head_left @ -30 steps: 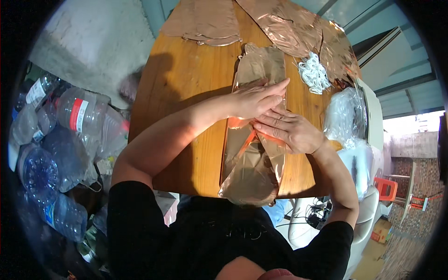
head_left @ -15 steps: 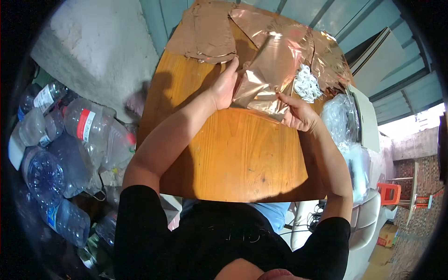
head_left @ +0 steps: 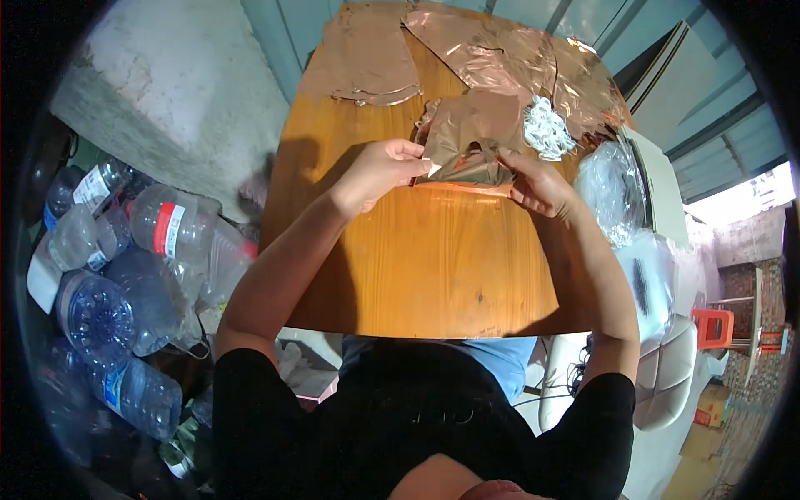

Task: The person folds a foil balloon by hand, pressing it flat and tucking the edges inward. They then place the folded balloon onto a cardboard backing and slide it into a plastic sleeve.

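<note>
Hands were two: left hand (head_left: 379, 171) and right hand (head_left: 537, 182) both pinched one folded brown bag (head_left: 475, 137) on the wooden table (head_left: 433, 258). Three foil sheets (head_left: 367, 58) lay behind it, one white bundle (head_left: 546, 133) beside.

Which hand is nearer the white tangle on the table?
Right. The right hand lies just below the white tangle; the left hand is farther left, past the brown sheet.

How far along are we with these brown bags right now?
Done, it seems: flat brown bags lie piled at the table's far edge. In hand: the left hand and right hand hold one creased brown bag. Left: that bag is not yet flat.
</note>
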The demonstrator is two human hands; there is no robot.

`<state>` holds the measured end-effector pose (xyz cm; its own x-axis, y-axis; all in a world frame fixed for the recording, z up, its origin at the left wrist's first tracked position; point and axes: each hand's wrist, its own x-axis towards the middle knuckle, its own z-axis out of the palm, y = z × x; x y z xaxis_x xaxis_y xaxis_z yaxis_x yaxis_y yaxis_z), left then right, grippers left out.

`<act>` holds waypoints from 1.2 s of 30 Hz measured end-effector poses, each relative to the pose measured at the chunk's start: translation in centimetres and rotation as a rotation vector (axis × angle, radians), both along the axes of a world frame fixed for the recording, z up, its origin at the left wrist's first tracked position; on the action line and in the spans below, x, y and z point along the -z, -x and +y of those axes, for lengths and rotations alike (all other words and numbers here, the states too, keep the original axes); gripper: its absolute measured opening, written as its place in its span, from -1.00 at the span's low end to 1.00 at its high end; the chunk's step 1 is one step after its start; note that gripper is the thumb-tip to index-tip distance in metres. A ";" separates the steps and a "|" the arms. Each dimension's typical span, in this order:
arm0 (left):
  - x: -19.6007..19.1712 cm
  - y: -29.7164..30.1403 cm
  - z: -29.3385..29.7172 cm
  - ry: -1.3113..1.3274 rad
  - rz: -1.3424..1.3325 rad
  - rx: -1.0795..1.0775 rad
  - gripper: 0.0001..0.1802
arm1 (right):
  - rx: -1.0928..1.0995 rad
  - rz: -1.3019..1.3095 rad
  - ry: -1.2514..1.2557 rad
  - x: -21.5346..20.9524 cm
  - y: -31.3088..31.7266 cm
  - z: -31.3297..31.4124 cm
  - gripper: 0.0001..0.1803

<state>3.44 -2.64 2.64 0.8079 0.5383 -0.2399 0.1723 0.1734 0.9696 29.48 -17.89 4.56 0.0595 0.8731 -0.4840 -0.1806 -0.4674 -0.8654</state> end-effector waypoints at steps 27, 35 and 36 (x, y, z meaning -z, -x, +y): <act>1.3 4.5 -9.6 -0.518 0.096 -0.206 -0.45 | 0.025 -0.496 0.019 -0.9 7.1 -8.0 -0.66; 0.4 5.4 -12.8 -0.765 0.235 -0.228 -0.41 | 0.012 -0.588 -0.035 0.1 7.0 -8.1 -0.62; 0.2 5.5 -13.0 -0.737 0.305 -0.207 -0.40 | 0.006 -0.592 -0.029 0.3 6.9 -8.1 -0.62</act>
